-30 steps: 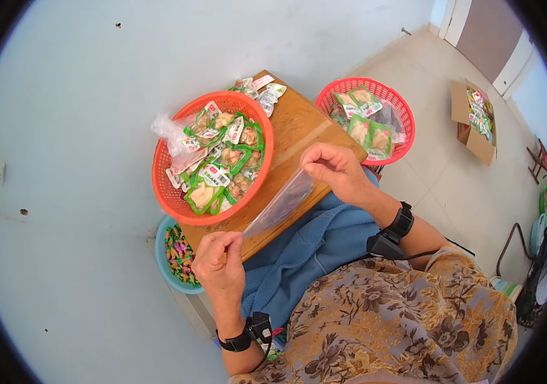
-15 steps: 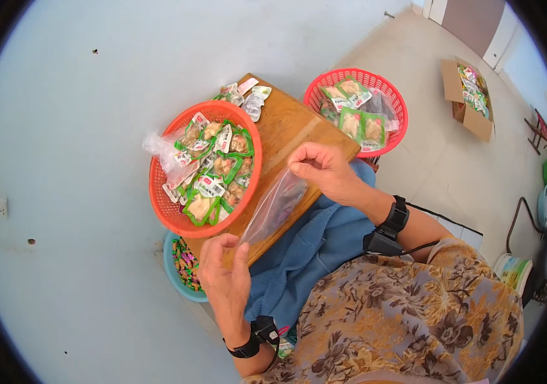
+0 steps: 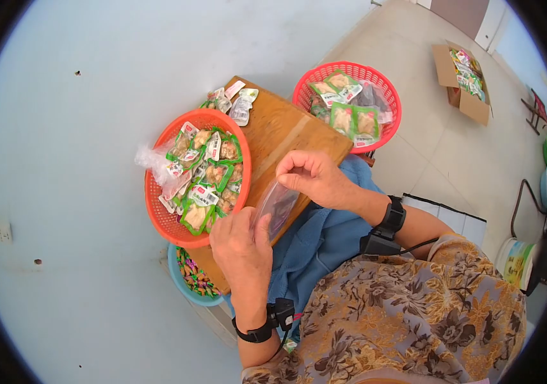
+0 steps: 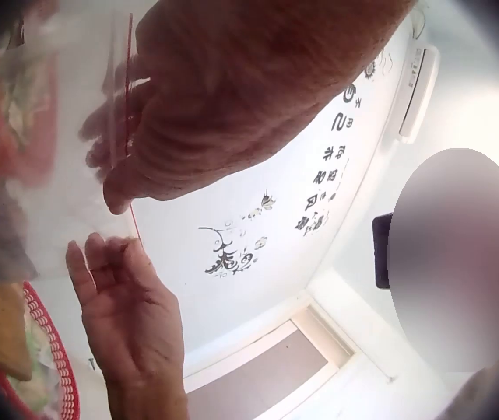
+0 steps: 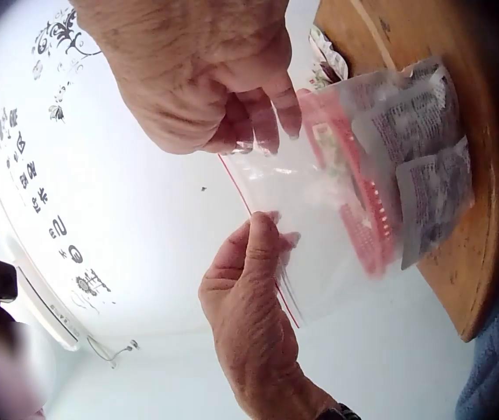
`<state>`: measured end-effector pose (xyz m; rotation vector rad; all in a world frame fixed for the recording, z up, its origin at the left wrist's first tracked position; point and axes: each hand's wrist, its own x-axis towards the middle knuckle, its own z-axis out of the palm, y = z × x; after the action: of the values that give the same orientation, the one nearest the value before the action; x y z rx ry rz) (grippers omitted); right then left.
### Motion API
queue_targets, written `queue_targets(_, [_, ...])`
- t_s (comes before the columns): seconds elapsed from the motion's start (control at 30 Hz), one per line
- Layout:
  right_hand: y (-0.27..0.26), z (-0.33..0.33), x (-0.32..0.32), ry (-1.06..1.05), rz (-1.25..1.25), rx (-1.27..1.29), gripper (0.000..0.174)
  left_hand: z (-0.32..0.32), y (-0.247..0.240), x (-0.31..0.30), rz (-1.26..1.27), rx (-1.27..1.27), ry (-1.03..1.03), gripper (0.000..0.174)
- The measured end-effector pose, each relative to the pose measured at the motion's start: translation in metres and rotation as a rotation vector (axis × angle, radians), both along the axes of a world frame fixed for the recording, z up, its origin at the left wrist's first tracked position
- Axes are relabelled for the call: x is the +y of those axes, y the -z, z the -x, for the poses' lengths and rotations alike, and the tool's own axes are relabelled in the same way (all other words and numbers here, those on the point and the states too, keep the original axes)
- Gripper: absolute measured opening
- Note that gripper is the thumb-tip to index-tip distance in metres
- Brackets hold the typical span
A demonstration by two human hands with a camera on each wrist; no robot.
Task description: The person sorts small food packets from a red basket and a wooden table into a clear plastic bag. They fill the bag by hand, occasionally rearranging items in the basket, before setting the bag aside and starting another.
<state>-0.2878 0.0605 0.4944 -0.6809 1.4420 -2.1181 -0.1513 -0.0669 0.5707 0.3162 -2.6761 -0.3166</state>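
Note:
A clear bag (image 3: 278, 209) with a red line along its top edge hangs between the two hands over the wooden table. Printed packets (image 5: 403, 118) lie in the bottom of the bag in the right wrist view. The left hand (image 3: 241, 248) pinches the top edge near one end, thumb on one face and fingertips behind the film (image 5: 251, 306). At the other side of that edge, the right hand (image 3: 317, 179) holds the bag between thumb and curled fingers; its fingertips show against the film in the right wrist view.
An orange basket (image 3: 153, 208) of food packets stands on the wooden table (image 3: 280, 128), with loose packets (image 3: 242, 107) behind it. Beyond are a red basket (image 3: 394, 118) and a cardboard box (image 3: 473, 107). A blue basin (image 3: 176, 275) sits below, beside the wall.
The left hand's fingers spread apart at the bag's edge, then closed on it nearer the right hand. The bag's top edge went from stretched taut to a shorter span between the hands.

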Motion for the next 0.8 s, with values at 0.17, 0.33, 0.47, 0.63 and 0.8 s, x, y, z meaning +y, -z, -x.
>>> queue_targets(0.17, [0.003, 0.001, 0.003, -0.039, -0.008, 0.030, 0.003, 0.000, 0.001, 0.001, -0.067, 0.021, 0.030, 0.014])
queue_targets(0.33, [0.000, 0.001, 0.007, -0.074, 0.009, 0.014, 0.006, 0.000, -0.001, 0.003, -0.083, 0.038, 0.010, 0.011])
queue_targets(0.47, [-0.004, 0.001, 0.006, -0.066, 0.025, 0.126, 0.016, -0.001, -0.001, 0.005, -0.090, 0.047, 0.031, 0.010])
queue_targets(0.63, [-0.005, 0.007, 0.007, -0.133, -0.042, 0.322, 0.019, -0.003, 0.002, 0.006, -0.091, 0.043, 0.051, 0.010])
queue_targets(0.8, [-0.008, 0.006, 0.006, -0.165, -0.133, 0.398, 0.019, -0.004, 0.001, 0.007, -0.038, 0.014, 0.070, 0.009])
